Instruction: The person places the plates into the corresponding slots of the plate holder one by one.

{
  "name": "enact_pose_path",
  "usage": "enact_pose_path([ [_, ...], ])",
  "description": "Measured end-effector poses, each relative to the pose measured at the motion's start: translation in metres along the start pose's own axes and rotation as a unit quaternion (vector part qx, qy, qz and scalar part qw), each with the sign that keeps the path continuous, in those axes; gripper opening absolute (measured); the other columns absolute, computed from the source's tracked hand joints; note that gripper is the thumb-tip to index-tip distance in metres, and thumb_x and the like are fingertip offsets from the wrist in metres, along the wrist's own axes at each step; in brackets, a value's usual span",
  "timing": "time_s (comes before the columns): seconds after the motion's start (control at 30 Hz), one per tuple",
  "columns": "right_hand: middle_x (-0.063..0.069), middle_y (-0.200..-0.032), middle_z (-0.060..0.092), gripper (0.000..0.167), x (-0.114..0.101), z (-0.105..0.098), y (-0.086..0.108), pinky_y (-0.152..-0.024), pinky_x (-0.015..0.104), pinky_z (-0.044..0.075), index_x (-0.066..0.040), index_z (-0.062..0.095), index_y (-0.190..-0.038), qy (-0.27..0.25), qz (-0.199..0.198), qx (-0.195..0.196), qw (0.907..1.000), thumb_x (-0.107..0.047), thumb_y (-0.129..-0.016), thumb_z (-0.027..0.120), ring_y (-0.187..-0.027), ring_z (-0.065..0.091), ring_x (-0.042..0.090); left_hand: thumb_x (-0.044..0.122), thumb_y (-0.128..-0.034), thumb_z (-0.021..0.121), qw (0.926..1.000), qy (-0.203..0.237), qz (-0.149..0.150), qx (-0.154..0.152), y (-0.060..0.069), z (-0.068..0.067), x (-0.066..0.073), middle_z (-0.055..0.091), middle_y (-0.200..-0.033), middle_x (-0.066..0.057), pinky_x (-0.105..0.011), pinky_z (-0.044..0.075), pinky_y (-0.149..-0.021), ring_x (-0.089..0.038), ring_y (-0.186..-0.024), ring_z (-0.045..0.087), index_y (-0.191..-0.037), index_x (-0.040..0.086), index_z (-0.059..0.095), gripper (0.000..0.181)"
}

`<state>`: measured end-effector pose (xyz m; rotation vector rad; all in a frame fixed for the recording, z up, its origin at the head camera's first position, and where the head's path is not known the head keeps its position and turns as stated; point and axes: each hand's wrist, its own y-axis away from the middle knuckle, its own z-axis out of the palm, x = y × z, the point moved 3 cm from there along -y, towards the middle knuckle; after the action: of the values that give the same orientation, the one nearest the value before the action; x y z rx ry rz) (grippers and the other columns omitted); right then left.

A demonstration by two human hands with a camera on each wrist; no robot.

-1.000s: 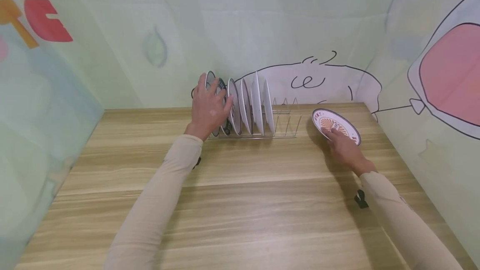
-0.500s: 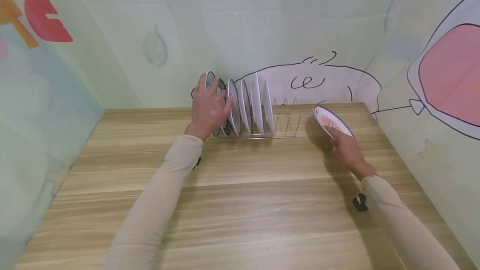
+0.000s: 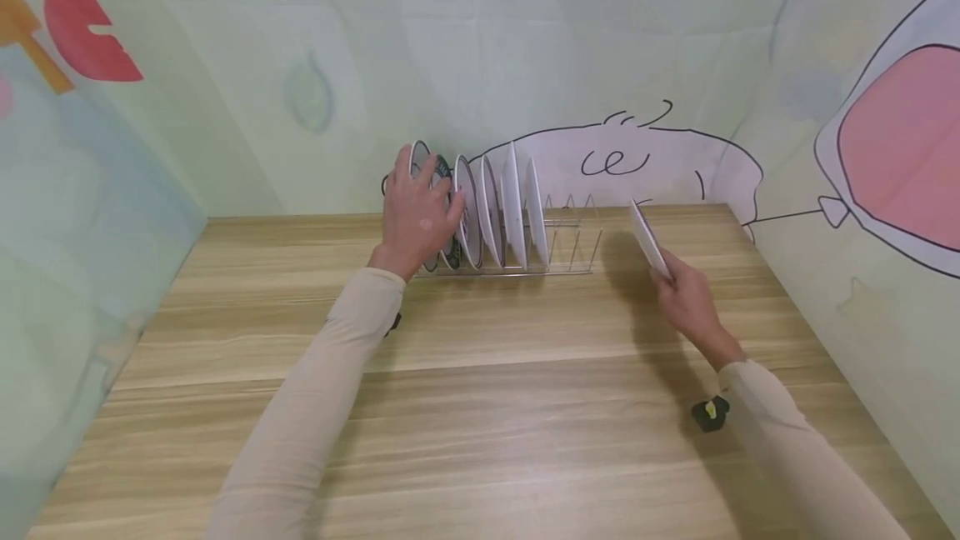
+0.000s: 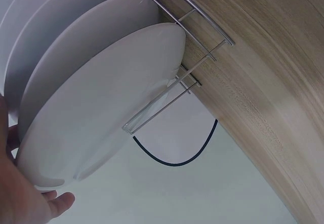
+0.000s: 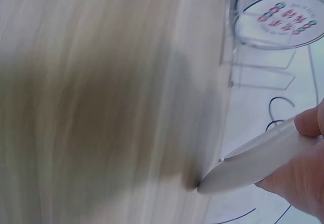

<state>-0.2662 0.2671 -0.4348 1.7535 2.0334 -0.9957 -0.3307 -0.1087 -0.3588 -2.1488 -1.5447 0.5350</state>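
Note:
My right hand (image 3: 688, 294) pinches a plate (image 3: 649, 240) by its rim, to the right of the wire dish rack (image 3: 573, 273). The plate stands nearly edge-on in the head view, tilted. In the right wrist view, the held plate (image 5: 258, 158) has the thumb on one face and a finger on the other. At the rack's left end my left hand (image 3: 420, 215) holds the outermost plate (image 4: 106, 102) at its rim, some fingers on its outer side and others reaching between plates. Several white plates (image 3: 514, 207) stand upright in the rack.
The rack's right-hand slots (image 3: 576, 244) hold no plates. Under everything lies a wood-grain table (image 3: 480, 407). A printed cloth (image 3: 450, 65) hangs behind the table and along both sides. A small black object (image 3: 710, 413) shows at the right sleeve.
My right hand has turned its plate from showing its printed face to nearly edge-on, shifting it slightly left. The left hand and the racked plates stay where they were.

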Motion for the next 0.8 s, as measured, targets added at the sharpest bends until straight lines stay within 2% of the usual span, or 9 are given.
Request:
enact_pose_path([
  [0.1, 0.032, -0.103, 0.065, 0.040, -0.008, -0.002, 0.001, -0.065, 0.033, 0.045, 0.007, 0.053, -0.137, -0.037, 0.036, 0.004, 0.9987, 0.000, -0.098, 0.053, -0.073, 0.054, 0.031, 0.041, -0.1026, 0.043, 1.0000, -0.006, 0.001, -0.002, 0.000, 0.000, 0.000, 0.060, -0.139, -0.020, -0.055, 0.040, -0.112, -0.045, -0.141, 0.037, -0.112, 0.005, 0.075, 0.049],
  [0.13, 0.033, -0.109, 0.065, 0.041, -0.010, -0.003, 0.002, -0.066, 0.031, 0.045, 0.007, 0.052, -0.138, -0.051, 0.049, 0.003, 0.9975, -0.001, -0.098, 0.052, -0.076, 0.054, 0.031, 0.041, -0.1026, 0.043, 1.0000, -0.008, 0.001, -0.002, 0.000, 0.000, 0.000, 0.060, -0.139, -0.020, -0.055, 0.040, -0.112, -0.045, -0.141, 0.037, -0.112, 0.005, 0.075, 0.049],
  [0.23, 0.034, -0.126, 0.060, 0.042, -0.019, -0.006, 0.005, -0.072, 0.026, 0.044, 0.006, 0.050, -0.141, -0.087, 0.088, 0.001, 0.9923, -0.003, -0.100, 0.051, -0.090, 0.056, 0.034, 0.041, -0.1024, 0.043, 1.0000, -0.009, 0.001, -0.003, 0.000, 0.000, 0.000, 0.059, -0.140, -0.020, -0.055, 0.040, -0.112, -0.045, -0.141, 0.037, -0.112, 0.005, 0.075, 0.049],
  [0.3, 0.034, -0.130, 0.058, 0.042, -0.025, -0.008, 0.008, -0.075, 0.027, 0.045, 0.005, 0.050, -0.141, -0.107, 0.110, 0.000, 0.9882, -0.004, -0.100, 0.051, -0.098, 0.057, 0.036, 0.041, -0.1023, 0.044, 1.0000, -0.008, 0.000, -0.003, 0.000, 0.000, 0.000, 0.059, -0.140, -0.020, -0.056, 0.040, -0.111, -0.046, -0.141, 0.037, -0.112, 0.005, 0.075, 0.049],
  [0.37, 0.034, -0.135, 0.056, 0.043, -0.031, -0.009, 0.012, -0.080, 0.030, 0.048, 0.005, 0.048, -0.143, -0.120, 0.123, -0.002, 0.9851, -0.005, -0.101, 0.050, -0.107, 0.058, 0.038, 0.041, -0.1024, 0.044, 1.0000, -0.007, -0.001, -0.004, -0.001, 0.000, 0.000, 0.059, -0.140, -0.020, -0.056, 0.041, -0.111, -0.045, -0.142, 0.037, -0.113, 0.005, 0.075, 0.049],
  [0.47, 0.035, -0.139, 0.052, 0.045, -0.040, -0.010, 0.017, -0.089, 0.043, 0.054, 0.005, 0.045, -0.146, -0.147, 0.135, -0.007, 0.9798, -0.005, -0.102, 0.049, -0.117, 0.058, 0.043, 0.041, -0.1025, 0.043, 1.0000, -0.007, 0.000, -0.005, 0.000, 0.000, 0.000, 0.059, -0.140, -0.020, -0.056, 0.041, -0.111, -0.046, -0.142, 0.037, -0.113, 0.004, 0.075, 0.049],
  [0.57, 0.035, -0.143, 0.049, 0.046, -0.050, -0.010, 0.023, -0.099, 0.055, 0.050, 0.005, 0.042, -0.147, -0.179, 0.146, -0.013, 0.9729, -0.005, -0.103, 0.047, -0.125, 0.053, 0.046, 0.042, -0.1029, 0.042, 1.0000, -0.008, 0.001, -0.002, 0.001, -0.001, -0.001, 0.060, -0.140, -0.020, -0.056, 0.041, -0.111, -0.046, -0.142, 0.037, -0.112, 0.005, 0.075, 0.050],
  [0.8, 0.031, -0.148, 0.045, 0.048, -0.068, -0.009, 0.037, -0.110, 0.057, 0.041, 0.002, 0.038, -0.150, -0.221, 0.182, -0.023, 0.9579, -0.006, -0.103, 0.047, -0.133, 0.049, 0.045, 0.042, -0.1032, 0.041, 1.0000, -0.003, 0.004, 0.006, 0.001, 0.000, -0.001, 0.060, -0.139, -0.020, -0.056, 0.041, -0.110, -0.046, -0.141, 0.038, -0.111, 0.005, 0.075, 0.051],
])
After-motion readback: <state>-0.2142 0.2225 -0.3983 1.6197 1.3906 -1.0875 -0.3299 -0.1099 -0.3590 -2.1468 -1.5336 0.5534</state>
